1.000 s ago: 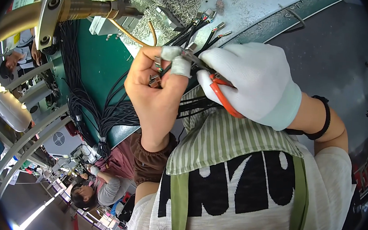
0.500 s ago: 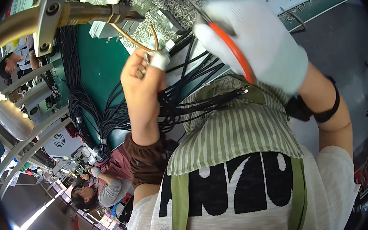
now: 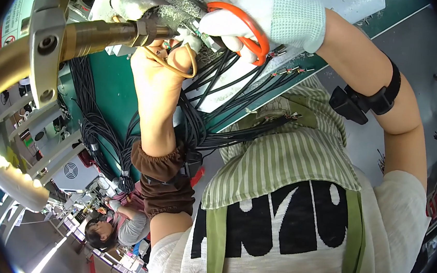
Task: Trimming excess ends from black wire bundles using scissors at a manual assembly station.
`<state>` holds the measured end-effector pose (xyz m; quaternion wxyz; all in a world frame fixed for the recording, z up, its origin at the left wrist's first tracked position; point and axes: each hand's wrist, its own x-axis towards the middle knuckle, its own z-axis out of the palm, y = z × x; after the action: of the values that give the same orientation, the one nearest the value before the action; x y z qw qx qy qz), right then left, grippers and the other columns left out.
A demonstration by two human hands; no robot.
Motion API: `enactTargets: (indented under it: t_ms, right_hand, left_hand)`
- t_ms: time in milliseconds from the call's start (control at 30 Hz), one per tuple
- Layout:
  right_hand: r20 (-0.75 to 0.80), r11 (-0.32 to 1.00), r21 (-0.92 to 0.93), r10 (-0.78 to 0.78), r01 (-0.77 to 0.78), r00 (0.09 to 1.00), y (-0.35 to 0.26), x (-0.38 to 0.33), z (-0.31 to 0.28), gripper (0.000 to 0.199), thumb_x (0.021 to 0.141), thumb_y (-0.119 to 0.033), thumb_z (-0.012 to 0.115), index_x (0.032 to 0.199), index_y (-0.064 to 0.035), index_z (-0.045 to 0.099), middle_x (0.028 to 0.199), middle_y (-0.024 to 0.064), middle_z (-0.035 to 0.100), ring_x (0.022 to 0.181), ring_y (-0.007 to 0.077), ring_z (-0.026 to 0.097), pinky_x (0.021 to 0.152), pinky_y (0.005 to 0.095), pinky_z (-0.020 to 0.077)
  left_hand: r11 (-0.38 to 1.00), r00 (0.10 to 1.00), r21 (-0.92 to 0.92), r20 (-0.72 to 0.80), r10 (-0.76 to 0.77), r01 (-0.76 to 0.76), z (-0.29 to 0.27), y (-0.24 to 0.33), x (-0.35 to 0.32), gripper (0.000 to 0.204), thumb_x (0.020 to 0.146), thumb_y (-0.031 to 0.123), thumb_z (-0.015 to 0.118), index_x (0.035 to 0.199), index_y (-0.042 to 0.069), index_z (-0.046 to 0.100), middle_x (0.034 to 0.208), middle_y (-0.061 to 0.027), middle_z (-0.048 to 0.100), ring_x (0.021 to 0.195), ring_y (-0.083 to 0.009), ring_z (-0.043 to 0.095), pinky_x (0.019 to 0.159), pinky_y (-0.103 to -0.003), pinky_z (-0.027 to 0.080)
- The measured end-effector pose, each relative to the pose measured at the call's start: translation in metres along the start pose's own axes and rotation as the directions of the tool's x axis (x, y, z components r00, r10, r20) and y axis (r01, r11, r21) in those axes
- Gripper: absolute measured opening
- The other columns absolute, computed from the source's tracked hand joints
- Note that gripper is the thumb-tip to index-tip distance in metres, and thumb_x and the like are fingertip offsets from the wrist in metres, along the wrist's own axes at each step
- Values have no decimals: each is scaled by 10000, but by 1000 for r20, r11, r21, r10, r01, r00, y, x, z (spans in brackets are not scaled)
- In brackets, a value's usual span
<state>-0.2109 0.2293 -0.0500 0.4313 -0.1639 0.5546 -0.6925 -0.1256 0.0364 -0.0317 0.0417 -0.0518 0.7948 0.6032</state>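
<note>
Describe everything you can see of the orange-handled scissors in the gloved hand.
The orange-handled scissors show mostly one glossy orange loop, plastic by the look, curving below the white knitted glove on the right hand, whose fingers pass through it. The blades are largely hidden; a short grey metal part points left toward the bare left hand and the black wires. Whether the blades are open cannot be told.

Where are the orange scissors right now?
In the head view, the orange scissors are near the top centre, held in the gloved right hand, just above the black wires and beside the left hand.
</note>
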Motion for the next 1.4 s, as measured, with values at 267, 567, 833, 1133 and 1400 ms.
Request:
enactTargets:
  t_ms: [267,567,833,1133,1400]
  right_hand:
    - [87,993,42,-114,111,990,6,3,-3,278,871,-177,618,669,12,582,544,76,549,449,157,550,411,293,438]
    - [55,986,-166,18,-8,998,-12,-4,3,297,863,-193,584,643,6,575,519,70,526,439,153,535,414,302,419]
    - [-90,959,-280,9,-34,996,2,-12,13,238,820,-242,611,713,-33,572,536,107,514,442,270,499,436,365,404]
    - [151,460,-715,-635,527,758,24,-33,30,231,820,-238,636,704,-50,567,563,71,543,485,238,546,470,333,425]
    - [137,403,-801,-597,443,790,13,-84,40,154,785,-201,667,812,-65,598,582,68,557,487,222,561,459,319,431]
  left_hand:
    - [981,985,171,-132,114,-91,12,-2,-8,104,797,22,628,882,-23,588,790,-16,612,669,-41,519,618,-177,432]
    - [984,989,169,-124,85,-64,14,8,-9,86,801,12,613,865,-7,558,766,-5,582,676,-42,509,631,-180,437]
    - [998,1000,66,-8,-5,6,3,2,-11,100,881,28,566,972,1,534,686,21,516,649,-40,490,588,-170,407]
    - [898,985,-415,-29,-170,142,-1,9,-81,212,853,-24,554,1052,13,491,679,56,454,585,-4,390,527,-141,316]
    - [944,922,-141,300,-246,298,39,44,-78,407,695,-107,587,1071,8,485,766,9,561,600,-13,404,526,-151,310]
